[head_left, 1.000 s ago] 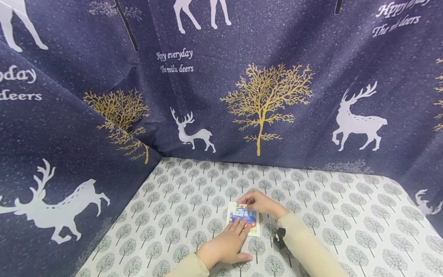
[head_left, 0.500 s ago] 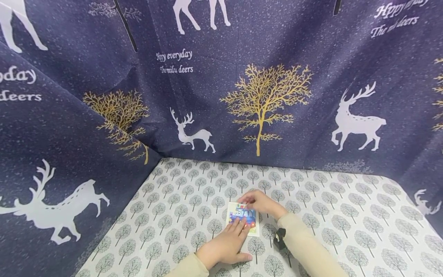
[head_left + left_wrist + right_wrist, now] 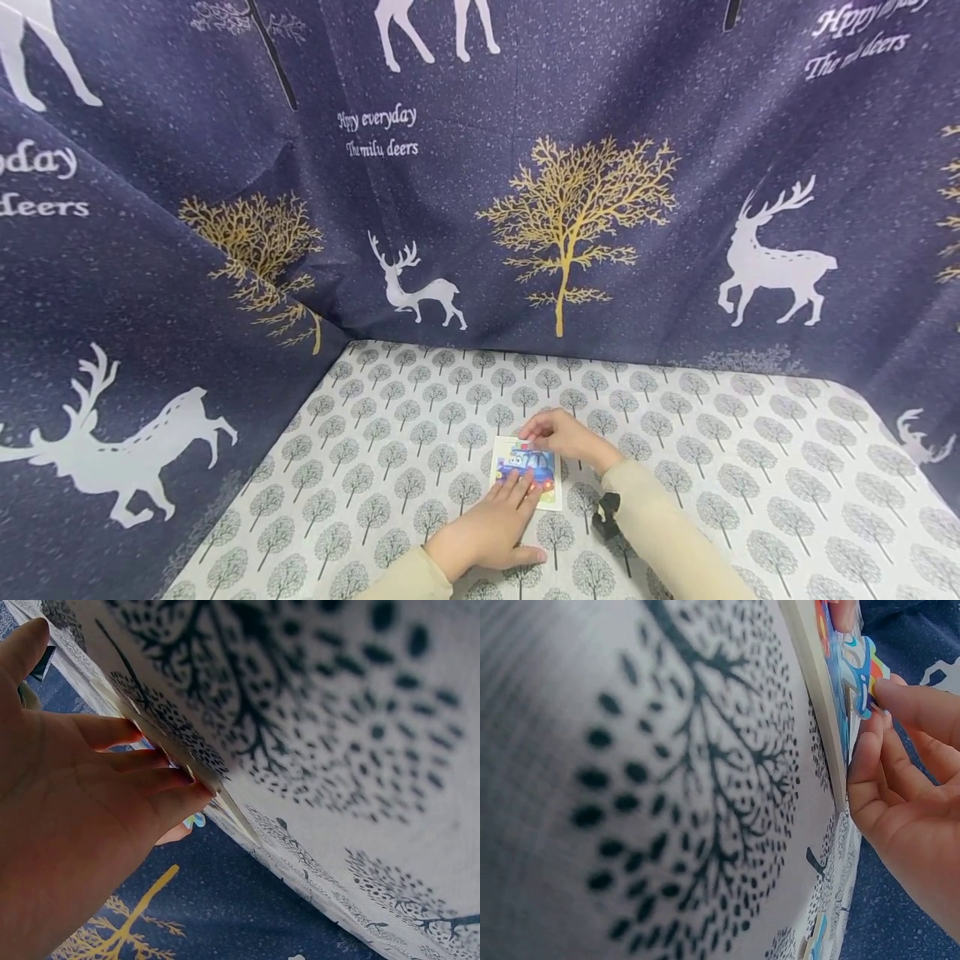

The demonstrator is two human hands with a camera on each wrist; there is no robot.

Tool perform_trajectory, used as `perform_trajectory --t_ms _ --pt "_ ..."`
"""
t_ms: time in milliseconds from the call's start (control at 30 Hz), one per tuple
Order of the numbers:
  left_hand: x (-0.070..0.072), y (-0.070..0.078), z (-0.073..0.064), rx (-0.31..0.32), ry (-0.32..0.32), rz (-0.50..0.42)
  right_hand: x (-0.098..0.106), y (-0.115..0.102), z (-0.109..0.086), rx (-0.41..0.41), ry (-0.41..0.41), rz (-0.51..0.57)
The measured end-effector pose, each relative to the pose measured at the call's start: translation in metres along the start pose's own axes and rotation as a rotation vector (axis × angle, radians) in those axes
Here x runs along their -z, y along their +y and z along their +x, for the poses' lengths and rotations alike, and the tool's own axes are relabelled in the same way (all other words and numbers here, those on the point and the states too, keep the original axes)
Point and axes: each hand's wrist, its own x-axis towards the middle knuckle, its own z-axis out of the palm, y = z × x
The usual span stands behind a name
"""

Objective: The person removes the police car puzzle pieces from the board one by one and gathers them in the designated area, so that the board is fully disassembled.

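Note:
A small cream-edged jigsaw puzzle with a cartoon blue car [image 3: 534,461] lies flat on the tree-print cloth. My left hand [image 3: 489,527] rests on its lower part with straight, slightly spread fingers, covering some of the picture. At the puzzle's upper right edge is my right hand [image 3: 567,437]. In the right wrist view its thumb and fingers pinch a puzzle piece [image 3: 865,677] coloured blue, white, yellow and red, tilted up from the board. The left wrist view shows the board [image 3: 238,817] edge-on under the left fingertips.
The white cloth [image 3: 390,508] with grey trees covers the table. A dark blue curtain [image 3: 465,192] with deer and gold trees stands behind and at the left. A small blue-edged thing [image 3: 817,939] lies on the cloth in the right wrist view. A black strap [image 3: 606,517] sits at the right sleeve.
The fingers of my right hand have shifted slightly at the puzzle's top edge, and more of the car's roof shows. My left hand has stayed in place.

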Motion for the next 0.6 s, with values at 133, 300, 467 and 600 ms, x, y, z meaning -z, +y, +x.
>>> perform_trajectory --t_ms 133,300,467,600 --pt "0.0008 -0.0005 -0.0002 -0.001 -0.003 -0.003 0.0012 -0.0019 -0.0004 0.001 0.007 0.018" --pt "0.0008 0.0000 -0.0002 0.007 -0.009 -0.006 0.0030 -0.0016 -0.0001 -0.002 0.010 0.038" --pt "0.0003 0.0011 -0.0004 0.006 -0.010 -0.002 0.0052 -0.0006 -0.0009 -0.002 0.041 0.031" --pt "-0.0003 0.0014 -0.0005 0.006 -0.004 0.002 0.0075 -0.0010 -0.0025 -0.016 0.055 0.040"
